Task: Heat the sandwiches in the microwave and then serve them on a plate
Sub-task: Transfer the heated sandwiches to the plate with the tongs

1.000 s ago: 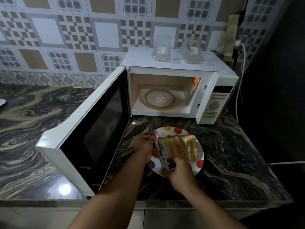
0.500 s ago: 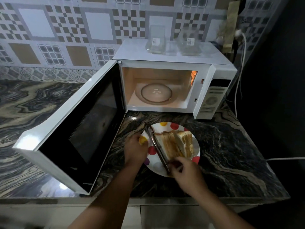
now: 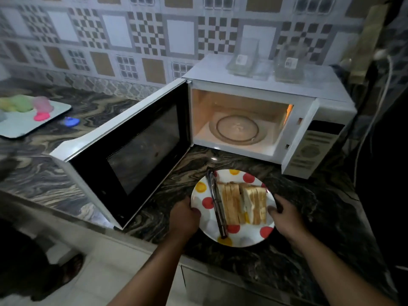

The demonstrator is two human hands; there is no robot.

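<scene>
A white plate (image 3: 241, 238) with red and yellow dots sits on the dark marble counter in front of the microwave (image 3: 260, 85). Sliced sandwiches (image 3: 244, 203) lie on it, with metal tongs (image 3: 217, 206) resting along their left side. My left hand (image 3: 184, 214) grips the plate's left rim. My right hand (image 3: 287, 214) grips its right rim. The microwave door (image 3: 132, 149) stands wide open to the left. Its lit cavity holds only the glass turntable (image 3: 237, 130).
Two clear containers (image 3: 242, 60) stand on top of the microwave. A white tray (image 3: 26, 122) with coloured cups lies at the far left of the counter. A power cord (image 3: 375, 111) hangs at the right. The counter's front edge runs just below the plate.
My right hand let go of the tongs, which now lie on the plate, and moved to the plate's right rim. My left hand closed on the left rim. The view shifted right.
</scene>
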